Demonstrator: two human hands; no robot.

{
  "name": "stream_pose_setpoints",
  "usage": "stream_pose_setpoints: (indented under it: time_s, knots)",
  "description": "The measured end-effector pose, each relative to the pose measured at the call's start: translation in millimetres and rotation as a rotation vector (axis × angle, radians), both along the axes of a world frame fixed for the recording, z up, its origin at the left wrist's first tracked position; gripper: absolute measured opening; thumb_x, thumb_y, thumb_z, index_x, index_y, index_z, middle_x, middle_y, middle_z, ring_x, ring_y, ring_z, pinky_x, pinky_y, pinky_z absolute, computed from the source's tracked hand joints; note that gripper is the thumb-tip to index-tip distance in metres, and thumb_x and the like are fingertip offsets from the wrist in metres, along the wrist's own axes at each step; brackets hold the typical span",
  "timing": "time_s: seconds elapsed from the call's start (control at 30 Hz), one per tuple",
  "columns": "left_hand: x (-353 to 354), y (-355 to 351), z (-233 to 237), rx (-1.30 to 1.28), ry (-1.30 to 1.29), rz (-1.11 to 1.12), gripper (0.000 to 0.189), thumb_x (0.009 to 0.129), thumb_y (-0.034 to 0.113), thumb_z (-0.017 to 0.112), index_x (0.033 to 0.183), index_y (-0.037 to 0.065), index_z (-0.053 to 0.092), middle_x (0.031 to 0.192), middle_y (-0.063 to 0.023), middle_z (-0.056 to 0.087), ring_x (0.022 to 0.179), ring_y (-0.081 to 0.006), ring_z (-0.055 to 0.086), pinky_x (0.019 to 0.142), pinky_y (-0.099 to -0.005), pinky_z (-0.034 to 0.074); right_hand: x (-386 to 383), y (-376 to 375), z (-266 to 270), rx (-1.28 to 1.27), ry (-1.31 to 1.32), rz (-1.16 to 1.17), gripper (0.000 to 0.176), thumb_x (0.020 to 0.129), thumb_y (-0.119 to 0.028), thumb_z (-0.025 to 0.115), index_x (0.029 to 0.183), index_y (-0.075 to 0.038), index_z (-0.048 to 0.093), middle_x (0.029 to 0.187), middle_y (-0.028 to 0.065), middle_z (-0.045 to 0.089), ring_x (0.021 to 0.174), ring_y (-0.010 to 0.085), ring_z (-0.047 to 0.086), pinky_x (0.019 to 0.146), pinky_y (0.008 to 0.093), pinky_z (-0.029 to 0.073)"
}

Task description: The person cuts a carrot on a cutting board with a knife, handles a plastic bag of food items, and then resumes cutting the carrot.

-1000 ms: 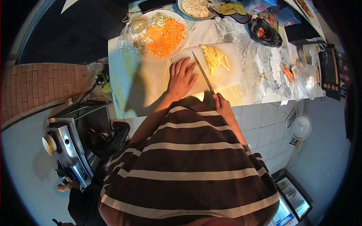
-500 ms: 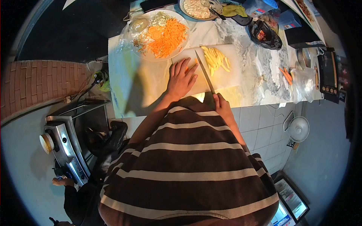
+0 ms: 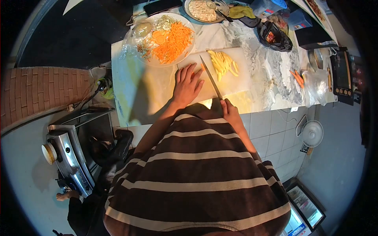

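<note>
Your left hand extends palm down over the cutting board, fingers slightly spread, an orange piece beside them. Your right hand grips the knife, blade angled forward-left.

**Marble-patterned table spread out past our hands**

Our left hand is over the pale cutting board lying on the table. Beyond that hand sits our big plate, with a dark flat object farther off. Past our right hand, we have a bowl and, farther right, an open black bag. Carrots lie to its right, near clear plastic.
</note>
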State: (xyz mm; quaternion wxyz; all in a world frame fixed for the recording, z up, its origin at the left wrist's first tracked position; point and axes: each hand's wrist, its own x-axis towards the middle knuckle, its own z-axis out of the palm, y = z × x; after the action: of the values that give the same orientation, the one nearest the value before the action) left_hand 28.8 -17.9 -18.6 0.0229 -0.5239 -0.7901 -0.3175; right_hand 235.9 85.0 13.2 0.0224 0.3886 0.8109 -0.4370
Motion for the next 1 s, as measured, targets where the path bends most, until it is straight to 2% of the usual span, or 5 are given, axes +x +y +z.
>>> stream_pose_setpoints:
  time_s: [0.17, 0.67, 1.0]
  knots:
    - [0, 0, -1, -0.004, 0.004, 0.003, 0.042, 0.091, 0.026, 0.059, 0.131, 0.012, 0.056, 0.141, -0.0146, 0.043, 0.131, -0.0331, 0.038, 0.109, -0.0494, 0.027, 1, 0, -20, 0.129, 0.079, 0.038, 0.032, 0.102, -0.032, 0.045, 0.094, -0.003, 0.053, 0.064, 0.0307, 0.057, 0.067, 0.0532, 0.057, 0.052, 0.0578, 0.041]
    - [0, 0, -1, -0.009, -0.007, -0.002, 0.042, 0.092, 0.026, 0.059, 0.132, 0.014, 0.056, 0.142, -0.0139, 0.042, 0.131, -0.0325, 0.038, 0.110, -0.0498, 0.026, -3, -1, -16, 0.198, 0.049, 0.069, 0.028, 0.101, -0.028, 0.049, 0.095, -0.002, 0.053, 0.065, 0.0295, 0.059, 0.064, 0.0508, 0.059, 0.051, 0.0572, 0.044]
    - [0, 0, -1, -0.014, -0.005, -0.002, 0.042, 0.092, 0.027, 0.058, 0.133, 0.015, 0.056, 0.142, -0.0142, 0.042, 0.131, -0.0326, 0.038, 0.110, -0.0498, 0.026, -5, -1, -12, 0.209, 0.013, 0.056, 0.030, 0.101, -0.031, 0.049, 0.095, -0.001, 0.054, 0.063, 0.0299, 0.058, 0.063, 0.0513, 0.059, 0.050, 0.0576, 0.044]
